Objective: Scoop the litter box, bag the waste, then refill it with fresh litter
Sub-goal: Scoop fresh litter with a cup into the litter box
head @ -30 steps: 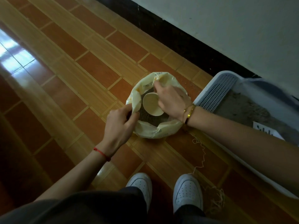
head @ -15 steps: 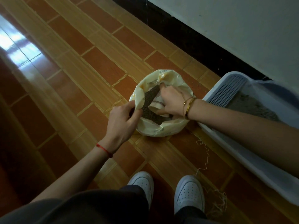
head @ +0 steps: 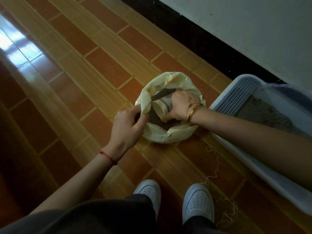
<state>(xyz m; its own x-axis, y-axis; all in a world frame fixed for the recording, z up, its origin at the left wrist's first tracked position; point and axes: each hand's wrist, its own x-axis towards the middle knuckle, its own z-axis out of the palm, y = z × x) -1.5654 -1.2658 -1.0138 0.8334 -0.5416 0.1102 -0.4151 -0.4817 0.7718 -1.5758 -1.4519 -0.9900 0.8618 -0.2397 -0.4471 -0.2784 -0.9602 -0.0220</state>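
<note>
A pale yellow litter bag (head: 170,137) stands open on the tiled floor, with dark granules (head: 154,114) inside. My left hand (head: 127,125) pinches the bag's near-left rim. Inside the bag, my right hand (head: 182,107) grips a white paper cup (head: 161,108), tipped on its side with its mouth toward the left, low in the granules. The white litter box (head: 224,98) lies at the right along the wall, with a perforated step and grey litter (head: 263,114) in it. My right forearm crosses over its near edge.
My two white shoes (head: 198,200) stand just below the bag. A loose string (head: 214,159) trails across the tiles between the bag and the right shoe. A dark skirting (head: 194,39) and white wall run behind. Open floor stretches to the left.
The cup went from upright with its mouth up to lying on its side, pushed down into the granules by my right hand. My left hand kept its hold on the rim.
</note>
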